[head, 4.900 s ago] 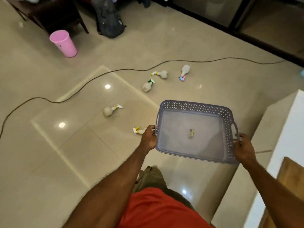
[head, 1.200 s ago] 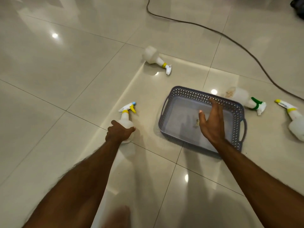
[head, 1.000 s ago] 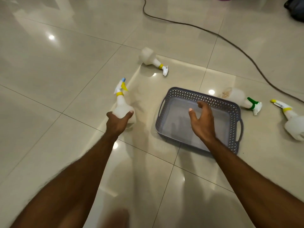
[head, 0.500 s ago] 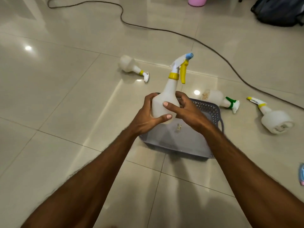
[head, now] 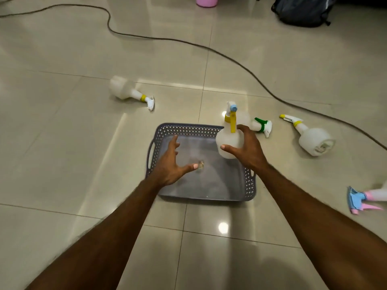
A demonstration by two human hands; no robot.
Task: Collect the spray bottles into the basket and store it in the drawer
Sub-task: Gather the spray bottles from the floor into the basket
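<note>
Right hand (head: 249,150) wraps around a translucent white spray bottle with yellow trigger and blue nozzle tip (head: 228,141), thumb across the front, fingers behind; bottle upright over the far right corner of the grey perforated plastic basket (head: 188,130). Whether the bottle's base touches the basket floor cannot be told. Left hand (head: 170,164) hovers over the basket's left half, fingers spread apart, holding nothing. Basket sits on the glossy beige tiled floor (head: 62,153); a small scrap (head: 201,163) lies on its bottom.

On the floor, lying on their sides: a white bottle with yellow collar and white trigger (head: 129,92), far left of the basket; a green-triggered bottle (head: 260,124) just beyond the right hand; a yellow-collared bottle (head: 310,137) further right; a pink-and-blue trigger head (head: 360,200) at the right edge, its body cut off. A dark cable (head: 209,47) snakes across the far floor. A pink cup (head: 207,1) and a dark backpack (head: 303,10) lie at the far edge.
</note>
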